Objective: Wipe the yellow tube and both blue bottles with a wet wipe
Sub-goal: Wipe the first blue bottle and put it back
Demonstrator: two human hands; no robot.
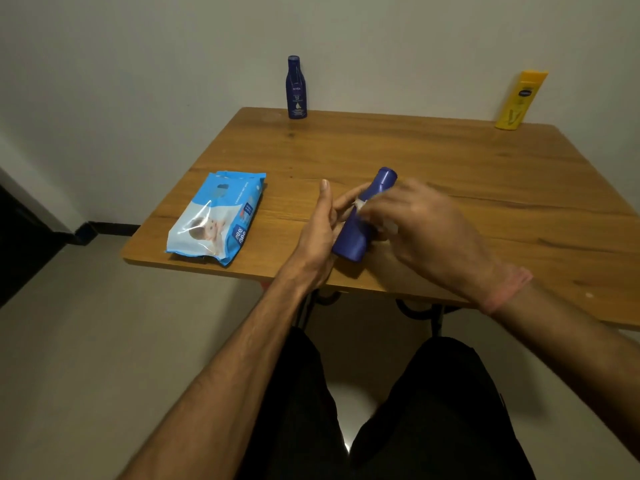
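A blue bottle [351,237] lies tilted over the wooden table's near edge, cap pointing away. My left hand [320,233] holds it from the left, thumb up and fingers under it. My right hand [426,223] is blurred and presses a white wet wipe [362,203] against the bottle's upper side; most of the wipe is hidden under the fingers. A second blue bottle [296,88] stands upright at the table's far edge by the wall. The yellow tube [519,100] stands at the far right corner, leaning on the wall.
A light-blue pack of wet wipes [216,218] lies on the table's left near part. The wooden table [450,161] stands against a pale wall. My legs in dark trousers are below its near edge.
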